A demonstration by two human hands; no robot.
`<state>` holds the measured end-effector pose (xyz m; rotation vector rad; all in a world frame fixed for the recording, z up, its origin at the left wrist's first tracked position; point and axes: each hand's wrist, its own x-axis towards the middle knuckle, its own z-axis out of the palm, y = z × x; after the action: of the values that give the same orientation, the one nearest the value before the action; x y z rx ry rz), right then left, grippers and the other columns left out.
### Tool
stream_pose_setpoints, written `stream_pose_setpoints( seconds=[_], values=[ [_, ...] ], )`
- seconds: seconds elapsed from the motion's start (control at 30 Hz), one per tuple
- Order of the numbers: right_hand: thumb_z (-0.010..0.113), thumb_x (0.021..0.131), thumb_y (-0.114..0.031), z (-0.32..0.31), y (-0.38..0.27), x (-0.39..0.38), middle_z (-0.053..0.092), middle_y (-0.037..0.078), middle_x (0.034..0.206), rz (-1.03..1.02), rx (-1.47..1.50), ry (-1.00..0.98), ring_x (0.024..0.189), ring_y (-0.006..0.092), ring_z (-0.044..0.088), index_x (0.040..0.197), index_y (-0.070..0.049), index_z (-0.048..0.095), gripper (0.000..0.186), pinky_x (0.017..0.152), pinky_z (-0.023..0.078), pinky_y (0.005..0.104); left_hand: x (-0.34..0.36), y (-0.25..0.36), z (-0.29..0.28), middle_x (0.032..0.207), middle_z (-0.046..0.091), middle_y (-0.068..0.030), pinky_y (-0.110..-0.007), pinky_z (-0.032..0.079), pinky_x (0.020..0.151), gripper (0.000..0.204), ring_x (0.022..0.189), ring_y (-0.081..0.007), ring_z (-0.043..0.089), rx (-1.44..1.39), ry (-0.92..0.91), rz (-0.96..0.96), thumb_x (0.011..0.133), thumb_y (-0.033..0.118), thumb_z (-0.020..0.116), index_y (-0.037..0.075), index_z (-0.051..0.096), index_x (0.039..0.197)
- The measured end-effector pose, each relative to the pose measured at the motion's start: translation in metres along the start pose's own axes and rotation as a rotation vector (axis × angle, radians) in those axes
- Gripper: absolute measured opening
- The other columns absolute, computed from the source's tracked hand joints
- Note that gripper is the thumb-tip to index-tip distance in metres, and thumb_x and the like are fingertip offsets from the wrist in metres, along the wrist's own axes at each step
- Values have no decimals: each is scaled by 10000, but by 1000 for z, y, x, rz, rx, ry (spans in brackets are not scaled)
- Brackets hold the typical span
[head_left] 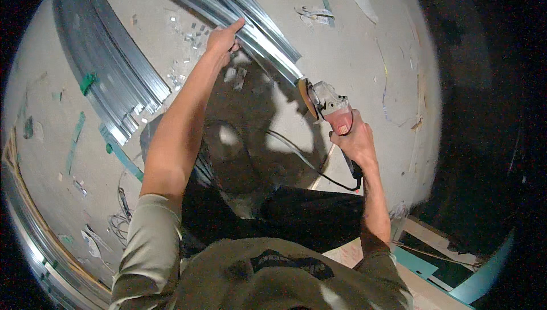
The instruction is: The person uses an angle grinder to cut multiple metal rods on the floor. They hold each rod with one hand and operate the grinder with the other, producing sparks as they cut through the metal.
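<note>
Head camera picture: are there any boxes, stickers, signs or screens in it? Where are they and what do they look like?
No boxes, signs or screens show.
Green tape piece: stuck on the left bundle of metal strips, small, bright green.
Angle grinder: in the right hand, red and grey; any sticker on it is too blurred to tell.
Metal strips: under the left hand, shiny grey, bare.

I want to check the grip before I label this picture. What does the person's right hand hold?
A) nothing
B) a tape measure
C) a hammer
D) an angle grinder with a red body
D: the right hand grips the angle grinder, its disc at the end of the metal channel on which the left hand rests.
</note>
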<state>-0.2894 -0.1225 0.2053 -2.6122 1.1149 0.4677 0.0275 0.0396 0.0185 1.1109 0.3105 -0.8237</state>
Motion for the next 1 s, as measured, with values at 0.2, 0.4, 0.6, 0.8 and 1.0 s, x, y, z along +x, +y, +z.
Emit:
stream_pose_setpoints(
  seconds=[0.2,0.4,0.6,0.8,1.0],
  values=[
    [783,676,-229,0,-3,-4,707,280,928,-45,-96,62,871,447,701,1125,45,533,582,768,553,492,0,-3,4,635,547,0,-269,289,397,323,459,-91,424,8,14,14,894,320,797,73,609,802],
    [788,678,-233,-3,-9,-3,712,275,915,-34,-153,42,864,448,704,1097,39,536,559,767,561,494,-4,-4,5,730,625,-31,-272,301,413,230,488,-92,452,-43,-23,31,919,199,760,14,634,865],
    [800,679,-243,-3,-11,-2,711,283,925,-59,-156,45,880,454,700,1080,44,539,558,768,565,496,-4,-6,4,679,589,-18,-262,304,408,269,469,-89,420,-59,-24,37,913,267,775,50,633,843],
    [807,675,-255,-1,-4,3,709,287,933,-55,-158,47,896,467,692,1075,37,555,556,783,562,506,3,-8,2,755,644,-47,-270,320,412,226,515,-97,479,-55,33,-9,905,197,772,9,647,893],
    [798,673,-256,3,3,10,711,282,912,-28,-171,21,876,459,699,1074,42,560,554,771,565,508,0,-5,-2,733,652,-73,-265,344,401,229,499,-115,510,-56,18,28,894,187,780,-5,657,875]
  ],
)
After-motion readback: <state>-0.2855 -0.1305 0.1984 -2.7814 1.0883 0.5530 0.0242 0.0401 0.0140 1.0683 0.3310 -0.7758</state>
